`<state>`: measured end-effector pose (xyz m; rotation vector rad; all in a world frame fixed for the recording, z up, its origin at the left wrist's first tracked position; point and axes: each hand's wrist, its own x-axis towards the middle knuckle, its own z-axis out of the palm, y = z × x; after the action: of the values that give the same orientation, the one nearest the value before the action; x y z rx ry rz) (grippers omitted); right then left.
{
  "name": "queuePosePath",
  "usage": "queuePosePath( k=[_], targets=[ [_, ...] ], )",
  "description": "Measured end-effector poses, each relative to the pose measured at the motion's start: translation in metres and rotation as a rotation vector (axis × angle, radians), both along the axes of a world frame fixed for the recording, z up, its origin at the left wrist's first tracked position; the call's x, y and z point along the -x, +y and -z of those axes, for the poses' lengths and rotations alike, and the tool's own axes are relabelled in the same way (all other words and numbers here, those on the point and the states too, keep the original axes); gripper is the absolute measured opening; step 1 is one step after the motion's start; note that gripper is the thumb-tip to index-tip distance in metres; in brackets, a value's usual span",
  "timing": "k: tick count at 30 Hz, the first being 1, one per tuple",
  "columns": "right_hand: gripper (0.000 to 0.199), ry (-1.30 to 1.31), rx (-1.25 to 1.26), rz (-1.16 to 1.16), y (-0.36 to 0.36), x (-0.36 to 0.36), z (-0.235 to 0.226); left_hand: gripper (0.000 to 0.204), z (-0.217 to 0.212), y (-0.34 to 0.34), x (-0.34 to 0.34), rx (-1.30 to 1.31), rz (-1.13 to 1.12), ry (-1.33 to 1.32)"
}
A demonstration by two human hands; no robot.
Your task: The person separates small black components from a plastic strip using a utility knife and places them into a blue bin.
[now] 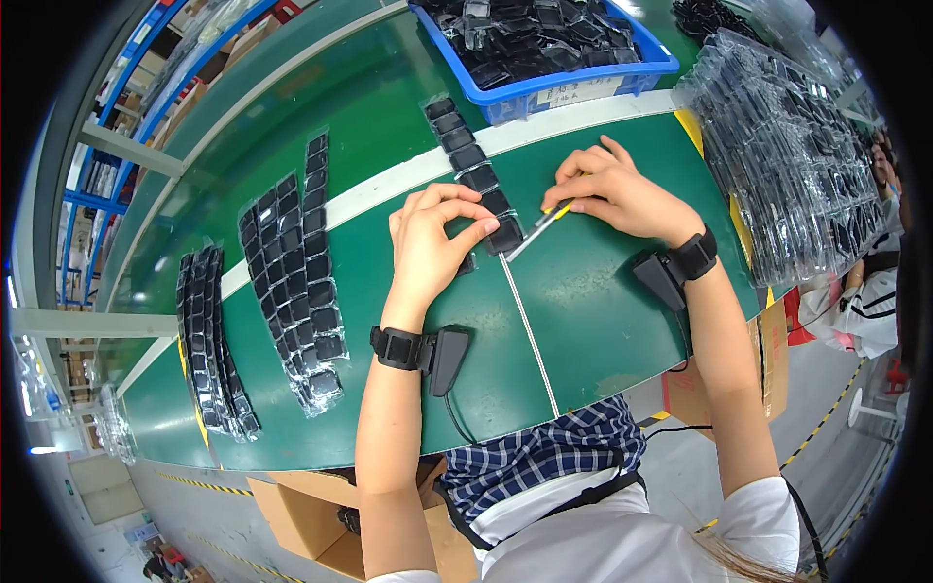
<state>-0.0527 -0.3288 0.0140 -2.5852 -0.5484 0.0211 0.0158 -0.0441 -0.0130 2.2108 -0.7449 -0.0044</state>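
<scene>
A strip of black square pieces in clear pockets lies across the white rail and the green table, slanting toward me. At its near end my left hand pinches the film edge between thumb and forefinger. My right hand grips a slim yellow-and-silver utility knife, its silver tip pointing down-left beside the strip's last pocket. Whether the tip touches the film I cannot tell. Part of another black pocket shows below my left hand. Both wrists wear black straps with dark boxes and cables.
More pocket strips lie in groups on the left and far left. A blue bin full of black pouches stands at the back. Clear plastic packs pile high on the right. Cardboard boxes sit below the table edge.
</scene>
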Motion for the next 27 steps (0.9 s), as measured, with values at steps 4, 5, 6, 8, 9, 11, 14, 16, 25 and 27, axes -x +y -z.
queuePosePath(
  k=[4, 5, 6, 8, 9, 11, 14, 16, 25, 27],
  targets=[
    [0.029, 0.012, 0.001, 0.039, -0.014, 0.002, -0.002, 0.013, 0.0, 0.002, 0.0, 0.076, 0.001, -0.054],
    [0.028, 0.023, -0.022, 0.057, -0.014, 0.002, -0.004, 0.011, 0.0, 0.004, -0.001, 0.155, -0.002, -0.035],
    [0.028, 0.021, -0.021, 0.053, -0.011, 0.002, -0.005, 0.011, -0.001, 0.01, -0.001, 0.155, -0.006, -0.037],
    [0.028, 0.011, -0.073, 0.11, -0.009, 0.003, -0.006, 0.008, -0.011, 0.023, 0.003, 0.257, -0.084, -0.011],
    [0.028, 0.011, -0.074, 0.111, -0.008, 0.002, -0.005, 0.008, -0.01, 0.032, 0.003, 0.251, -0.073, -0.001],
    [0.03, -0.048, -0.125, 0.062, -0.007, 0.001, -0.005, 0.01, -0.016, 0.043, 0.008, 0.146, -0.063, -0.031],
    [0.031, -0.091, -0.139, 0.067, 0.002, 0.0, -0.005, 0.012, -0.021, 0.048, 0.008, 0.003, -0.044, -0.054],
    [0.032, -0.114, -0.132, 0.071, 0.004, -0.001, -0.002, 0.011, -0.027, 0.047, 0.012, -0.066, -0.042, -0.064],
    [0.031, -0.17, -0.08, 0.083, 0.012, -0.004, 0.007, 0.016, -0.033, 0.026, 0.025, -0.181, -0.019, -0.292],
    [0.031, -0.149, -0.076, 0.1, 0.012, -0.004, 0.007, 0.02, -0.032, 0.028, 0.024, -0.182, -0.019, -0.275]
  ],
)
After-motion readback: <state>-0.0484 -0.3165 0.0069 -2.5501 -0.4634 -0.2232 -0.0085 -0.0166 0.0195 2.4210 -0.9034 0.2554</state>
